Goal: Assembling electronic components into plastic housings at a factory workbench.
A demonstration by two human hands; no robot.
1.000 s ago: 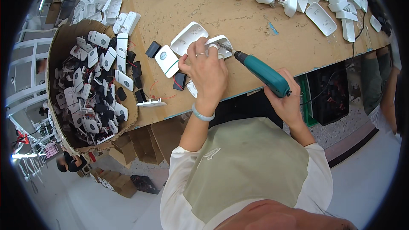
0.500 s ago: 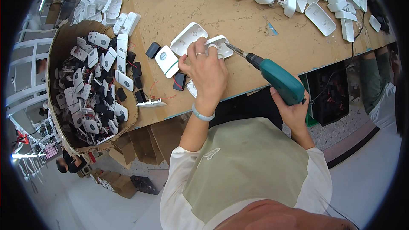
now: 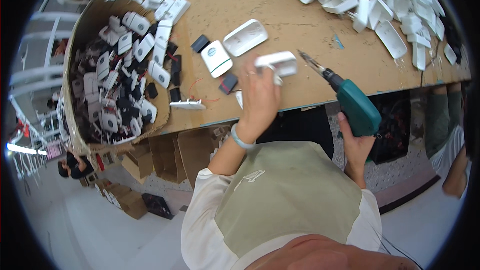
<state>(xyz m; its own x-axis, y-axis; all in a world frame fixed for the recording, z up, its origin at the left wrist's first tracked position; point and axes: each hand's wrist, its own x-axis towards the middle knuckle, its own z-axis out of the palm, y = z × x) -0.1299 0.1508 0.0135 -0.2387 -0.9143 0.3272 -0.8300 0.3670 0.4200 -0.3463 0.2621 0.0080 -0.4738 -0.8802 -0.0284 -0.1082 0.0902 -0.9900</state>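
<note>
My right hand (image 3: 356,142) is wrapped round the handle of a green soldering gun (image 3: 358,107). Its metal tip points up and left, a short gap away from a white plastic casing (image 3: 286,63). My left hand (image 3: 260,92), smeared by motion and wearing a bracelet, grips that casing, which is tipped on its side above the table. Just beyond lies another open white casing (image 3: 245,37), hollow side up. A white square unit with a green wire (image 3: 217,59) is left of my hand, between two black blocks (image 3: 228,84) (image 3: 200,43).
At the left a cardboard box (image 3: 75,77) holds many white units with black parts and red wires. White casings (image 3: 372,7) are heaped along the far right of the wooden table (image 3: 210,120). A dark crate (image 3: 395,125) stands below its edge; another person (image 3: 75,165) is far left.
The soldering gun's tip has come away from the casing in my left hand. That casing has been turned onto its side. The whole view has shifted a little.
</note>
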